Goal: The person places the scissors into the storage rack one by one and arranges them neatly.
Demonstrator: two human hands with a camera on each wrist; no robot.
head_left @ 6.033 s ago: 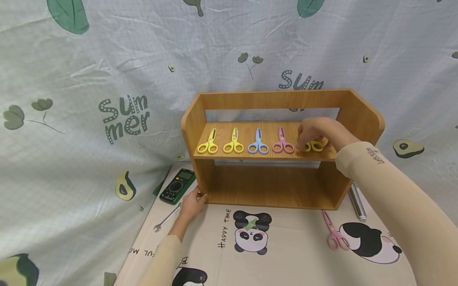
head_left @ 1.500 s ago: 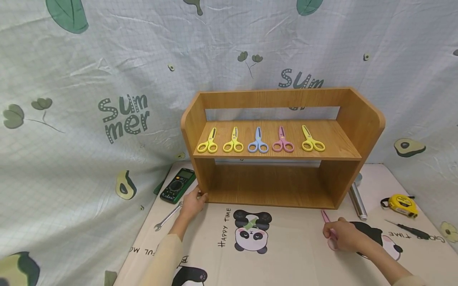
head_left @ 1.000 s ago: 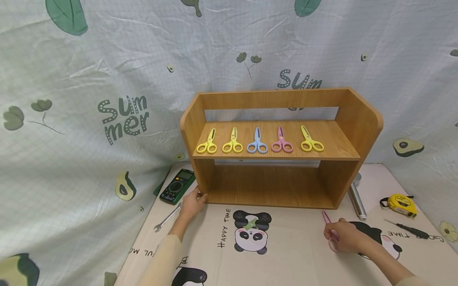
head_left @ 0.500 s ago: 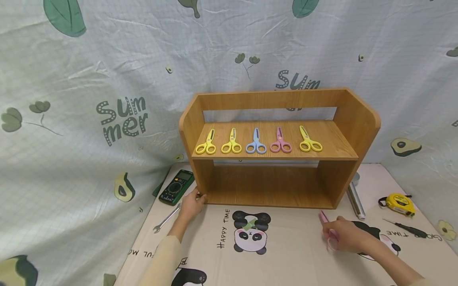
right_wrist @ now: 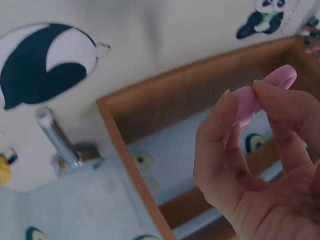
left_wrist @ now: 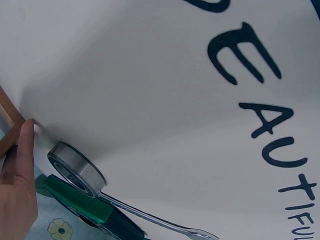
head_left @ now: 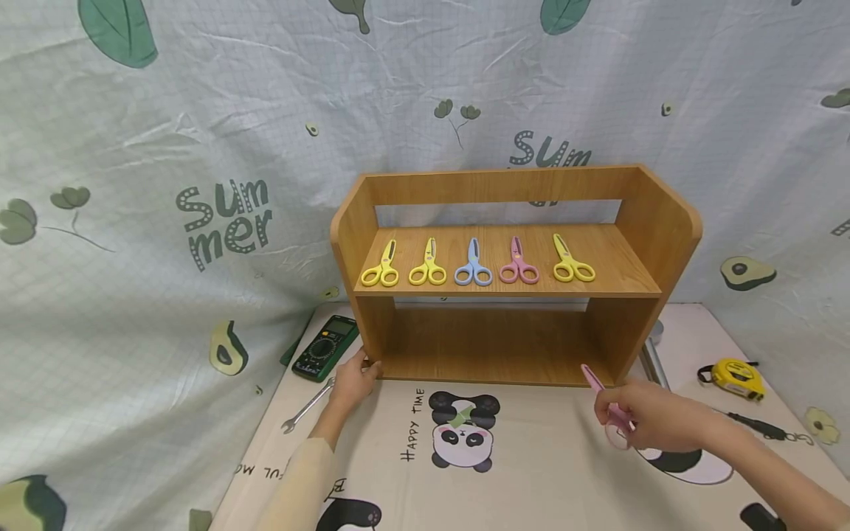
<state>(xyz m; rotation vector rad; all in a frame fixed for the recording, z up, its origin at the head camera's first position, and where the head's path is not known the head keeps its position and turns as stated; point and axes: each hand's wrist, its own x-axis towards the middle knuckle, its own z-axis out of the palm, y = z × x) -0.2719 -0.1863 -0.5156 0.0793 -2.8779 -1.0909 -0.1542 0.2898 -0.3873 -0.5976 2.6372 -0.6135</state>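
My right hand (head_left: 654, 414) pinches a pair of pink scissors (head_left: 619, 417) by the handles, blades pointing up and left, before the shelf's lower right corner. In the right wrist view, thumb and forefinger grip the pink scissors' handle loops (right_wrist: 279, 76). The left hand (head_left: 353, 382) holds the lower left corner of a two-tier wooden shelf (head_left: 491, 341); its fingertips are partly hidden there. Along the upper tier lie yellow scissors (head_left: 381, 276), more yellow scissors (head_left: 428, 273), blue scissors (head_left: 473, 273), a second pink pair (head_left: 518, 271) and, rightmost, yellow scissors (head_left: 572, 269), all blades toward the back.
Left of the shelf are a green multimeter (head_left: 325, 346), a wrench (head_left: 308, 405) and a metal ring (left_wrist: 77, 167). To the right lie a hammer-like metal tool (head_left: 654, 361), a yellow tape measure (head_left: 733, 378) and a dark-handled screwdriver (head_left: 760, 425). A dark object (head_left: 761, 518) shows at the lower right.
The right hand left the rightmost yellow scissors on the shelf, took hold of the pink scissors on the table, and has lifted them toward the shelf. My left hand stays at the corner.
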